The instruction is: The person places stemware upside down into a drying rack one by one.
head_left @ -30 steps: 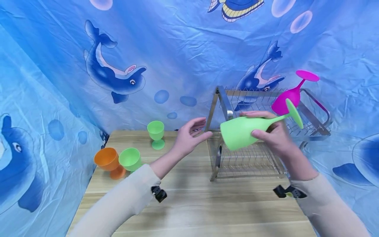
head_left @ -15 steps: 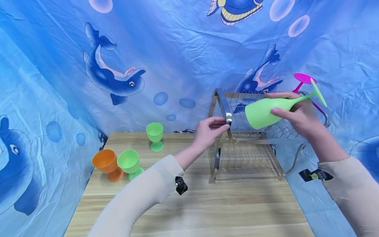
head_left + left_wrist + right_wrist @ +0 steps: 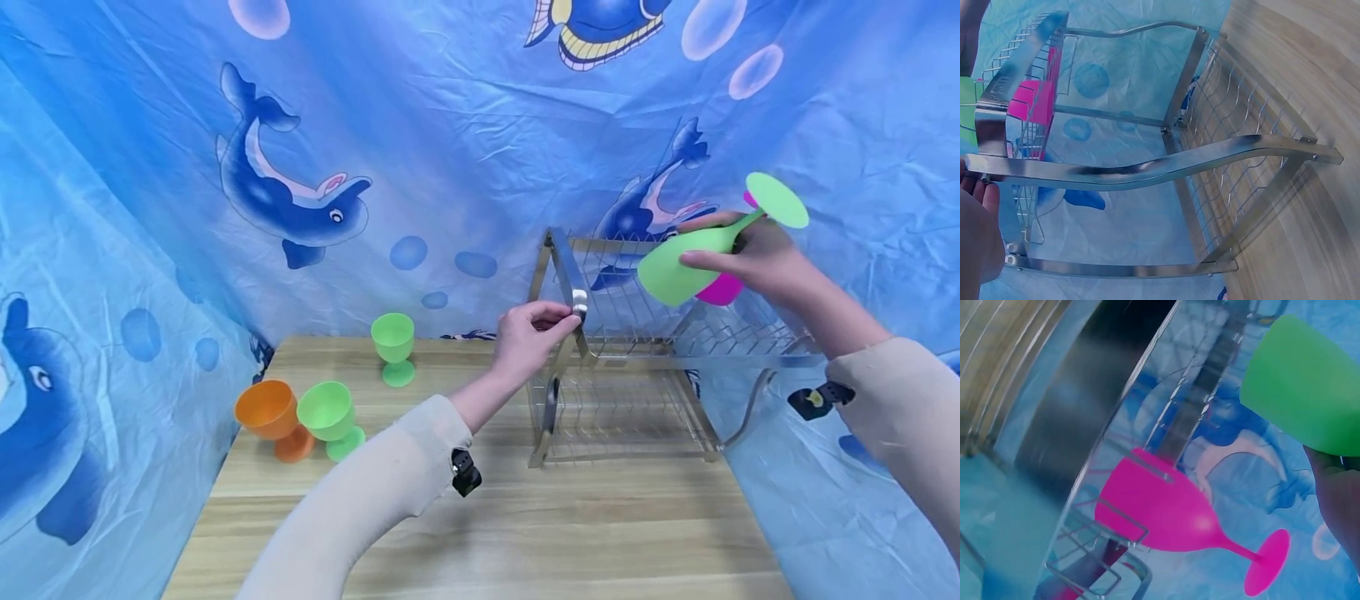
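My right hand (image 3: 776,258) grips a light green plastic wine glass (image 3: 675,267) above the upper tier of a two-tier metal dish rack (image 3: 705,362). The glass tilts mouth down to the left, its foot up to the right. A magenta wine glass (image 3: 1157,509) leans upside down in the upper tier. The head view shows only bits of it behind the green glass and hand. With thumb and fingers, my left hand (image 3: 528,337) pinches the rack's front left corner by the bent metal strip (image 3: 1116,177).
On the left of the wooden table (image 3: 480,533) stand an orange goblet (image 3: 266,408), a green goblet (image 3: 326,408) and another green goblet (image 3: 392,335) further back. A blue dolphin-print curtain (image 3: 450,167) closes off the back and sides.
My left hand has moved right and taken hold of the rack's corner. My right hand has carried the green wine glass right and up over the upper tier, tipping its mouth further down.
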The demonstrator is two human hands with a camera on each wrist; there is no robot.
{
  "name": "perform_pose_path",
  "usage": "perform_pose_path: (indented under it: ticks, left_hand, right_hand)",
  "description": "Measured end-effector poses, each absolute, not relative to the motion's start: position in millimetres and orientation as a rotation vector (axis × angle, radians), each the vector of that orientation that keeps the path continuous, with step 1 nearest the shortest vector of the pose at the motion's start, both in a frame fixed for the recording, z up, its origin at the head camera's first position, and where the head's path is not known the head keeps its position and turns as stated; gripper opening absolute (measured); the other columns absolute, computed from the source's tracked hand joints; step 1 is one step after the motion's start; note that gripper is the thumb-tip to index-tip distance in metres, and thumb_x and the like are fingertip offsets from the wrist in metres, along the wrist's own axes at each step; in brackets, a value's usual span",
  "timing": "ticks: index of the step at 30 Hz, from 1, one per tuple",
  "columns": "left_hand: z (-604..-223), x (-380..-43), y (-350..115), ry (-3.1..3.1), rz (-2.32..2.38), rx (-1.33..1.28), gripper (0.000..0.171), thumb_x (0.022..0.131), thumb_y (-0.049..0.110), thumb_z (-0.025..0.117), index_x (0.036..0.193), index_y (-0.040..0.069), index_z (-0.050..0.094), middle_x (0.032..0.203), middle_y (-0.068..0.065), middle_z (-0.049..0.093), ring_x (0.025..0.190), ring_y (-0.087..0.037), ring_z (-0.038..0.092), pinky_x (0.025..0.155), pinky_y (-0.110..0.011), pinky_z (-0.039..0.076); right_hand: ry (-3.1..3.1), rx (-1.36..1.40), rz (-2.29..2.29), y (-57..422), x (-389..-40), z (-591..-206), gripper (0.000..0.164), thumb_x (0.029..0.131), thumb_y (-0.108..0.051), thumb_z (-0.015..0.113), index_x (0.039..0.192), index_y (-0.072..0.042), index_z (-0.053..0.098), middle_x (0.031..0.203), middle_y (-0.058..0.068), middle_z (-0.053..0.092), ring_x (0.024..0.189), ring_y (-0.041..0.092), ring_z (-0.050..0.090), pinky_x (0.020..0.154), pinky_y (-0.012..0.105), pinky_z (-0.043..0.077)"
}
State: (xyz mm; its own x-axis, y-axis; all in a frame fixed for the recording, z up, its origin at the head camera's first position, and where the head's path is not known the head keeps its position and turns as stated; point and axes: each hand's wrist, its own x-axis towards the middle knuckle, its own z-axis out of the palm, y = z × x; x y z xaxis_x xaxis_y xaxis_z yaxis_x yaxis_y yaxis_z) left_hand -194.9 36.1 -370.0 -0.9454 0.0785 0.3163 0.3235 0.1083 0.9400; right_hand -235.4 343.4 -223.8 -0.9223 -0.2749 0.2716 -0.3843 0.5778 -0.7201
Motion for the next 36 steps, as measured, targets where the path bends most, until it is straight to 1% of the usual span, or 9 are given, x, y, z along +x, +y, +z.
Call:
perform_pose_path:
  ticks: [3,7,12,15,18,22,28,33,36]
  left_hand:
    - [-372.2,-195.0,35.5,-2.2,-1.924,-0.403,0.017,0.094,0.022,0.085,0.108,0.011,0.082,0.097,0.001,0.081,0.082,-0.006,0.074,0.077,-0.023,0.063]
    - [-373.8,-195.1,36.0,-2.198,-1.919,-0.422,0.017,0.094,0.021,0.085,0.108,0.011,0.083,0.097,0.0,0.082,0.082,-0.006,0.074,0.077,-0.023,0.063]
    - [-375.5,-194.0,35.4,-2.192,-1.916,-0.443,0.017,0.094,0.021,0.085,0.108,0.011,0.083,0.098,-0.001,0.082,0.083,-0.007,0.075,0.077,-0.022,0.063]
    - [-376.2,-194.1,34.8,-2.189,-1.906,-0.446,0.017,0.094,0.021,0.085,0.107,0.011,0.083,0.099,-0.001,0.082,0.083,-0.008,0.075,0.077,-0.022,0.063]
    - [-376.4,-194.1,34.5,-2.194,-1.896,-0.453,0.017,0.094,0.022,0.085,0.108,0.011,0.083,0.1,-0.001,0.082,0.084,-0.007,0.075,0.077,-0.022,0.062]
    - [-375.8,-194.4,34.5,-2.203,-1.885,-0.457,0.017,0.095,0.022,0.084,0.108,0.011,0.083,0.101,-0.002,0.082,0.084,-0.007,0.075,0.077,-0.021,0.062]
    - [-373.6,-195.9,34.4,-2.2,-1.861,-0.462,0.018,0.095,0.022,0.084,0.109,0.01,0.082,0.1,-0.002,0.082,0.084,-0.007,0.076,0.078,-0.02,0.062]
    - [-371.9,-195.5,34.3,-2.185,-1.845,-0.444,0.017,0.095,0.022,0.084,0.108,0.01,0.082,0.099,-0.002,0.082,0.084,-0.007,0.076,0.077,-0.019,0.062]
    - [-373.4,-195.2,33.2,-2.186,-1.843,-0.444,0.018,0.096,0.023,0.084,0.109,0.01,0.082,0.1,-0.002,0.082,0.084,-0.007,0.076,0.078,-0.02,0.062]
  right_hand:
    - [-2.737,0.538,1.212,345.8,-250.0,-228.5,0.04,0.094,-0.007,0.084,0.133,-0.012,0.076,0.116,-0.02,0.074,0.091,0.008,0.07,0.073,0.016,0.057]
    - [-2.8,0.531,1.153,352.7,-268.6,-238.0,0.037,0.095,-0.011,0.084,0.13,-0.004,0.075,0.115,-0.021,0.073,0.097,0.005,0.068,0.076,0.016,0.055]
    - [-2.886,0.518,1.03,356.8,-286.6,-247.0,0.039,0.095,-0.015,0.084,0.129,0.001,0.074,0.115,-0.012,0.076,0.104,-0.001,0.063,0.082,0.012,0.052]
    - [-2.932,0.481,1.0,356.5,-293.3,-250.5,0.042,0.095,-0.02,0.085,0.131,0.0,0.073,0.12,-0.004,0.077,0.104,-0.003,0.062,0.085,0.012,0.051]
    - [-2.963,0.441,1.005,356.8,-297.5,-253.1,0.045,0.095,-0.024,0.085,0.132,0.0,0.072,0.121,-0.003,0.075,0.103,-0.003,0.061,0.086,0.013,0.05]
    - [-2.999,0.423,0.982,358.0,-302.8,-256.6,0.047,0.097,-0.029,0.083,0.132,0.0,0.071,0.121,0.0,0.073,0.103,0.004,0.061,0.085,0.017,0.051]
    - [-3.048,0.386,0.905,354.8,-307.9,-258.5,0.053,0.099,-0.04,0.079,0.136,-0.003,0.07,0.127,0.011,0.07,0.105,0.014,0.059,0.088,0.029,0.048]
    - [-3.019,0.406,0.891,350.8,-312.0,-256.7,0.054,0.099,-0.04,0.079,0.136,-0.002,0.07,0.133,0.018,0.069,0.106,0.016,0.061,0.086,0.025,0.049]
    - [-3.017,0.401,0.869,348.5,-314.0,-257.4,0.058,0.099,-0.042,0.078,0.139,-0.002,0.067,0.138,0.023,0.067,0.113,0.024,0.061,0.085,0.024,0.049]
